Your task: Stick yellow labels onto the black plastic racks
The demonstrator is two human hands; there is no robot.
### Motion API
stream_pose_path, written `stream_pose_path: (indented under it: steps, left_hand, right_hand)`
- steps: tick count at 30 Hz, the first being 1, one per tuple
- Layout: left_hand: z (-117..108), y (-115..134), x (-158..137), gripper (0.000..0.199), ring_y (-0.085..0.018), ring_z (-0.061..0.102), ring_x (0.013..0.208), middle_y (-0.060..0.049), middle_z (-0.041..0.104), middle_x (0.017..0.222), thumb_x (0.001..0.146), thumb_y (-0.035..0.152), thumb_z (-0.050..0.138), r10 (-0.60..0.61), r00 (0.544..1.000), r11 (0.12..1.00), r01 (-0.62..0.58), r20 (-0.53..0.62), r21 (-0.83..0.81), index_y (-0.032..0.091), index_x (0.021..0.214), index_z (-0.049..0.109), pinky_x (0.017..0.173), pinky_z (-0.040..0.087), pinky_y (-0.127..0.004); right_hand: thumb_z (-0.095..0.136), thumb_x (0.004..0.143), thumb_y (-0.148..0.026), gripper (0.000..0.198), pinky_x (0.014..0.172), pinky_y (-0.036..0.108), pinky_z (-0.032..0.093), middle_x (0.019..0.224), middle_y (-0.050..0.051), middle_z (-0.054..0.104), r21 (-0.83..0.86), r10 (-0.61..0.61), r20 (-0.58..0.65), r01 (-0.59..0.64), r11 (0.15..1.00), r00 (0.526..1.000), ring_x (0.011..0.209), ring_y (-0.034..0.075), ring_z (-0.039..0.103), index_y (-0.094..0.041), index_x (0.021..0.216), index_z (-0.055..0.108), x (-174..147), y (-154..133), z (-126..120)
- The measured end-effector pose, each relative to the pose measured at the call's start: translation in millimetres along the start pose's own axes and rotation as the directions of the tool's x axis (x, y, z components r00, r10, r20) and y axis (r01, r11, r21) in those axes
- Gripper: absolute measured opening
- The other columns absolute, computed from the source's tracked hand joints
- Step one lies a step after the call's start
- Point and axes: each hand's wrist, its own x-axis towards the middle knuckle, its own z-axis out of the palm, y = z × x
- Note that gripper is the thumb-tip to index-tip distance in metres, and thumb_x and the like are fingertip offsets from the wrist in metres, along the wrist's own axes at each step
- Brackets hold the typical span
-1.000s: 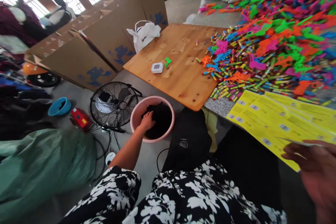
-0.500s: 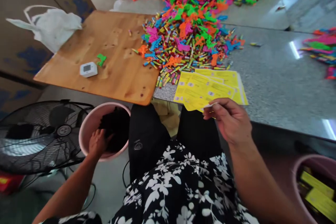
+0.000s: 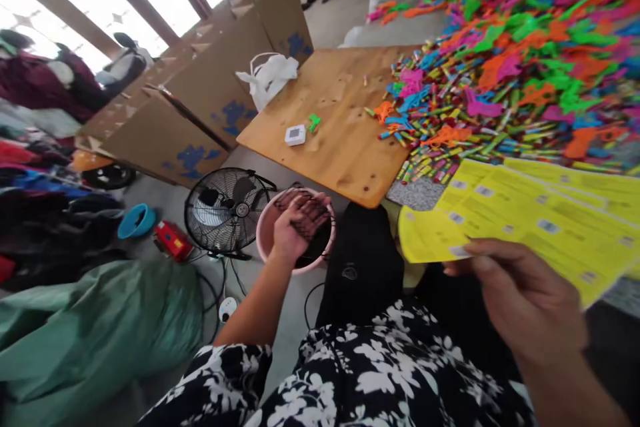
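My left hand (image 3: pixel 299 225) is raised over the pink bucket (image 3: pixel 262 235), palm turned up. Black netting (image 3: pixel 324 212) is draped across its fingers and caught in them; more dark material lies in the bucket below. Between thumb and fingers, my right hand (image 3: pixel 525 293) pinches the edge of a yellow printed card (image 3: pixel 425 233) with a small white label. Just beyond that hand, several yellow printed sheets (image 3: pixel 520 207) overlap on the grey stone table, beside a heap of small colourful sticks (image 3: pixel 430 163) and bright plastic toy guns (image 3: pixel 545 80).
A wooden board (image 3: pixel 345 107) bears a white digital device (image 3: pixel 295 135), one green toy gun (image 3: pixel 313 122) and a white plastic bag (image 3: pixel 270 77). A black fan (image 3: pixel 225 207) stands left of the bucket. Cardboard boxes (image 3: pixel 150 127) and a green sack (image 3: pixel 110 327) are farther left.
My view has swung left. My left hand has come up out of the bucket with black netting on its fingers. The card in my right hand now shows its yellow printed face.
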Motion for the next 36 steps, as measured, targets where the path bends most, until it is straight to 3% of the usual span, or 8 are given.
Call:
stream_pose_path:
  steps: [3, 7, 11, 18, 21, 24, 30, 36]
  left_hand:
    - [52.4, -4.3, -1.5, 0.054, -0.030, 0.073, 0.111, -0.011, 0.074, 0.126, 0.072, 0.032, 0.057, -0.163, 0.979, 0.954, 0.189, 0.124, -0.232, 0.021, 0.124, 0.063, 0.090, 0.060, -0.046]
    - [92.4, -6.8, -3.0, 0.065, -0.029, 0.076, 0.097, -0.012, 0.078, 0.104, 0.083, 0.068, 0.056, -0.340, 0.906, 0.856, 0.409, 0.251, -0.315, 0.019, 0.124, 0.068, 0.076, 0.061, -0.039]
    - [102.5, -4.1, -4.0, 0.091, -0.030, 0.074, 0.096, -0.014, 0.077, 0.099, 0.081, 0.091, 0.042, -0.314, 0.885, 0.857, 0.420, 0.343, -0.300, 0.016, 0.124, 0.071, 0.078, 0.060, -0.040]
    - [98.6, -11.9, -3.3, 0.095, -0.025, 0.069, 0.086, -0.012, 0.070, 0.091, 0.079, 0.097, 0.035, -0.308, 0.874, 0.849, 0.431, 0.376, -0.307, 0.016, 0.116, 0.070, 0.070, 0.057, -0.036]
    - [97.3, -25.9, 2.3, 0.070, -0.016, 0.061, 0.065, -0.004, 0.063, 0.075, 0.078, 0.084, 0.063, -0.335, 0.891, 0.867, 0.418, 0.305, -0.270, 0.017, 0.099, 0.068, 0.051, 0.046, -0.025]
    - [98.1, -36.0, 5.1, 0.045, -0.011, 0.059, 0.059, 0.002, 0.061, 0.071, 0.070, 0.049, 0.089, -0.356, 0.918, 0.897, 0.388, 0.174, -0.210, 0.017, 0.087, 0.063, 0.046, 0.038, -0.020]
    - [104.9, -36.3, 5.8, 0.013, -0.014, 0.069, 0.070, -0.003, 0.072, 0.080, 0.070, 0.017, 0.072, -0.354, 0.928, 0.875, 0.374, 0.120, -0.309, 0.016, 0.078, 0.062, 0.069, 0.056, -0.026]
    - [108.7, -33.3, 13.6, 0.010, -0.015, 0.069, 0.067, -0.004, 0.073, 0.075, 0.076, 0.026, 0.067, -0.444, 0.870, 0.823, 0.490, 0.213, -0.288, 0.017, 0.077, 0.065, 0.066, 0.055, -0.026]
  right_hand:
    - [0.070, 0.096, -0.030, 0.012, 0.066, 0.028, 0.063, 0.094, 0.003, 0.075, -0.016, -0.101, 0.238, 0.108, 0.994, 0.966, 0.070, 0.016, 0.072, -0.028, 0.105, 0.077, -2.4, -6.4, 22.2]
    - [0.067, 0.098, -0.025, 0.016, 0.075, 0.027, 0.061, 0.105, 0.003, 0.073, -0.106, -0.169, 0.331, 0.215, 0.971, 0.928, 0.081, 0.015, 0.072, -0.029, 0.111, 0.074, 1.2, -3.7, 25.3]
    - [0.067, 0.098, -0.025, 0.016, 0.072, 0.028, 0.062, 0.105, 0.004, 0.072, -0.085, -0.156, 0.269, 0.185, 0.979, 0.950, 0.078, 0.015, 0.071, -0.028, 0.113, 0.074, 2.6, -4.1, 18.9]
    - [0.069, 0.097, -0.026, 0.012, 0.069, 0.029, 0.063, 0.095, 0.003, 0.072, -0.031, -0.135, 0.184, 0.143, 0.989, 0.974, 0.073, 0.015, 0.071, -0.026, 0.107, 0.075, 1.6, -7.9, 16.8]
    - [0.069, 0.097, -0.026, 0.011, 0.067, 0.029, 0.062, 0.088, 0.001, 0.072, -0.011, -0.119, 0.164, 0.122, 0.992, 0.979, 0.071, 0.015, 0.071, -0.026, 0.106, 0.076, 1.7, -7.6, 16.9]
    - [0.069, 0.097, -0.025, 0.013, 0.065, 0.030, 0.062, 0.088, 0.002, 0.072, 0.043, -0.107, 0.126, 0.103, 0.994, 0.986, 0.073, 0.016, 0.071, -0.026, 0.108, 0.075, 1.7, -6.9, 15.8]
    - [0.067, 0.098, -0.025, 0.014, 0.071, 0.030, 0.061, 0.094, 0.002, 0.072, -0.051, -0.124, 0.176, 0.135, 0.990, 0.977, 0.076, 0.015, 0.070, -0.027, 0.110, 0.074, -1.3, 4.6, 13.0]
    - [0.066, 0.098, -0.028, 0.016, 0.078, 0.031, 0.060, 0.110, 0.004, 0.072, -0.234, -0.117, 0.367, 0.214, 0.949, 0.923, 0.087, 0.017, 0.071, -0.028, 0.113, 0.072, 0.6, 18.1, 9.3]
